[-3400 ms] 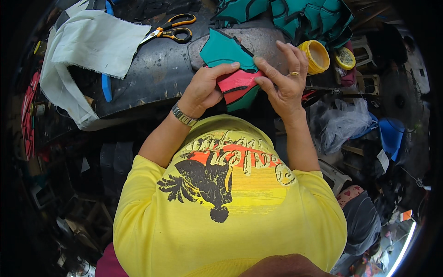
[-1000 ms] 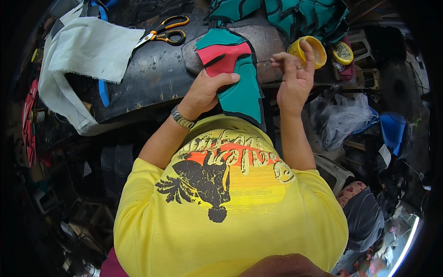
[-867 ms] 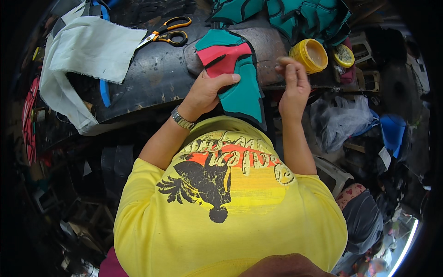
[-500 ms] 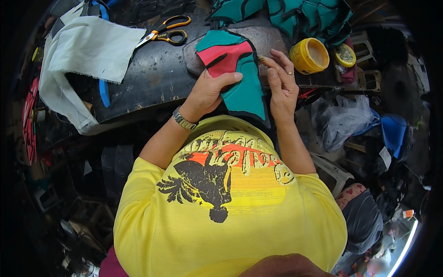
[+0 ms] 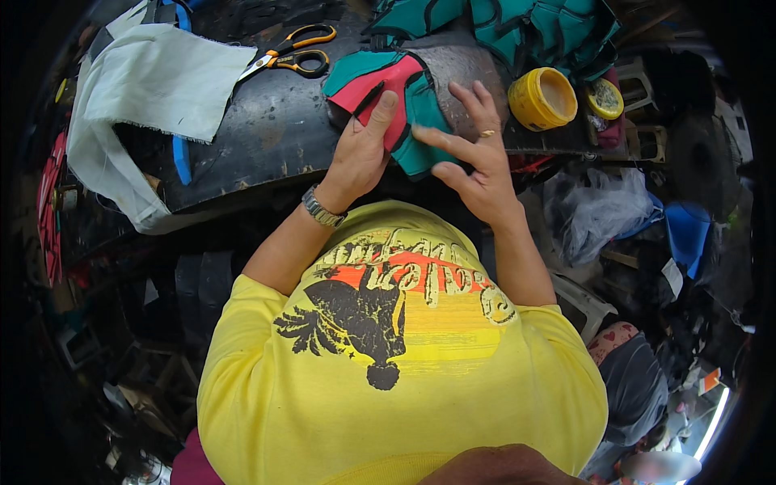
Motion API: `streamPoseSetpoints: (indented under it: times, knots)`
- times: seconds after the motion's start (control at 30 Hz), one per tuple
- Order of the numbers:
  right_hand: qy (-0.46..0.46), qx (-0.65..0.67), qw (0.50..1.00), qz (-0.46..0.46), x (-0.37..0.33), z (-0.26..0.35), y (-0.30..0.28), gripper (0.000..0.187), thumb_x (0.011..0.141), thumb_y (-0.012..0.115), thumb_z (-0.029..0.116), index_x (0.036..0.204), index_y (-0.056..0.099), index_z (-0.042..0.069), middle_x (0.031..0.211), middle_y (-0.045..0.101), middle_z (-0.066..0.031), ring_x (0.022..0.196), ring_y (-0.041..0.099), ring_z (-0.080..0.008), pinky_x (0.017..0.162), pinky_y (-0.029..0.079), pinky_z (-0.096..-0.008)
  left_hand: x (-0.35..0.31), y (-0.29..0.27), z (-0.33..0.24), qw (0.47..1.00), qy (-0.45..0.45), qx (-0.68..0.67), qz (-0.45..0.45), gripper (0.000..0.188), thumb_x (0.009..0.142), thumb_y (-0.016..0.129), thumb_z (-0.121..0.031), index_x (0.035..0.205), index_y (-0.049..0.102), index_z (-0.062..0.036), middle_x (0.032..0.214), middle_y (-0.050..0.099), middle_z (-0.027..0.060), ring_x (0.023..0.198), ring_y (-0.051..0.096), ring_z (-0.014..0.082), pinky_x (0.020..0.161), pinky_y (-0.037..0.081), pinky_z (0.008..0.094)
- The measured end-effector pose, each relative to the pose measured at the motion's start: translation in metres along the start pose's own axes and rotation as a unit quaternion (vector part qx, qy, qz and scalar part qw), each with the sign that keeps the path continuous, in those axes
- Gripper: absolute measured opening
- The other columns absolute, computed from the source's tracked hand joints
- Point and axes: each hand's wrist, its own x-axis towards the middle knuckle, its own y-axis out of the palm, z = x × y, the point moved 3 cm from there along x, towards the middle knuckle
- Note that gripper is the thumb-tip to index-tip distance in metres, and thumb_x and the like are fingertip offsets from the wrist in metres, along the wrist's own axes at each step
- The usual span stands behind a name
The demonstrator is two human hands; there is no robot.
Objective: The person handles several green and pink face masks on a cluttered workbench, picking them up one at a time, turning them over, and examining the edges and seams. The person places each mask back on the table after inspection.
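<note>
My left hand [image 5: 360,162] grips a flat teal and red piece [image 5: 420,101] with black edging, which looks like sheet material with a raised or folded border. The thumb presses on its red part, and the other fingers are hidden beneath. My right hand [image 5: 481,166] is slightly blurred with its fingers spread, and the index fingertip meets the piece's teal side. Beneath the piece lies a worn brown-grey slab [image 5: 465,69] on the dark bench. To the right of that hand stands an open yellow tub [image 5: 529,109] with pale brown contents.
Orange-and-black scissors [image 5: 295,55] lie open beside a draped white cloth [image 5: 166,89] on the dark bench [image 5: 250,121]. More teal pieces [image 5: 533,32] are heaped at the far side. A small yellow container [image 5: 605,99] sits right of the tub; a clear plastic bag [image 5: 594,214] hangs lower right.
The piece has turned and shifted up and left, its lower end swinging away from me. My left thumb now points upward. My right hand has spread and reached leftward onto the piece.
</note>
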Motion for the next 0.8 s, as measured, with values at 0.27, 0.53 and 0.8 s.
streamPoseSetpoints:
  times: [0.27,0.53,0.8]
  knots:
    - [0.056,-0.177,0.981,-0.061,0.007,-0.003,0.004,0.052,0.094,0.061,0.048,0.139,0.060,0.021,0.151,0.040,-0.0176,0.142,0.028,-0.0393,0.114,0.020,-0.0577,-0.001,0.007,0.002,0.999,0.031,-0.008,0.018,0.044,0.103,0.057,-0.032,0.137,0.050,-0.0056,0.127,0.061,0.0045,0.113,0.060,0.0121,0.094,0.052,0.0294]
    - [0.012,-0.156,0.986,0.051,0.010,0.007,0.014,0.066,0.090,0.052,0.066,0.146,0.051,0.032,0.161,0.027,-0.0154,0.149,0.018,-0.0430,0.115,0.012,-0.0657,-0.002,0.002,0.003,0.998,0.046,0.025,-0.019,0.041,0.105,0.054,-0.024,0.140,0.049,-0.0040,0.130,0.058,0.0031,0.116,0.054,0.0095,0.100,0.044,0.0280]
    - [-0.012,0.041,0.997,-0.064,0.034,0.025,0.004,0.098,0.067,0.087,0.019,0.151,0.037,0.008,0.144,0.047,-0.0231,0.133,0.046,-0.0425,0.110,0.039,-0.0450,0.002,0.010,-0.012,0.990,0.096,0.102,0.007,0.046,0.099,0.067,-0.022,0.138,0.049,-0.0047,0.123,0.059,0.0008,0.111,0.055,0.0081,0.095,0.047,0.0269]
